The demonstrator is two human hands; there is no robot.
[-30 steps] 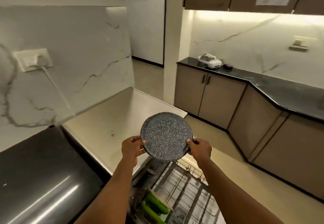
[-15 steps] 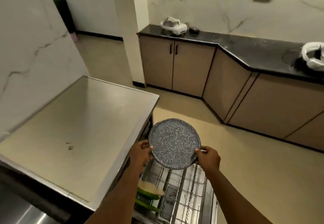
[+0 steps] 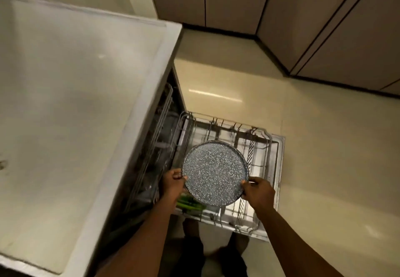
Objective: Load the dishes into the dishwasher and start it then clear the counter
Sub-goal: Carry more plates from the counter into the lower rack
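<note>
Looking down past both forearms, I see the left hand [image 3: 173, 182] pinching the left rim of the speckled grey plate [image 3: 215, 172], thumb on the upper face and fingers curled underneath. The right hand [image 3: 258, 192] grips the opposite rim the same way, thumb on top. The plate lies roughly flat and face up between them, held in the air over the pulled-out lower rack [image 3: 267, 138]; I cannot tell whether it touches any wire. Under the plate's near-left edge some green dishes [image 3: 189, 204] sit in that rack, partly hidden by the left wrist. The rack rests over the open dishwasher door [image 3: 280, 157], which lies flat above the floor. To the left, inside the machine's dark opening, I make out an upper rack [image 3: 162, 125], too blurred to read what it holds. Over it the pale counter top [image 3: 75, 103] fills the left side. Beyond the door the cream floor [image 3: 313, 146] carries a bright streak of reflected light, and farthest off stand brown cabinet doors [image 3: 281, 16] on a dark plinth.
</note>
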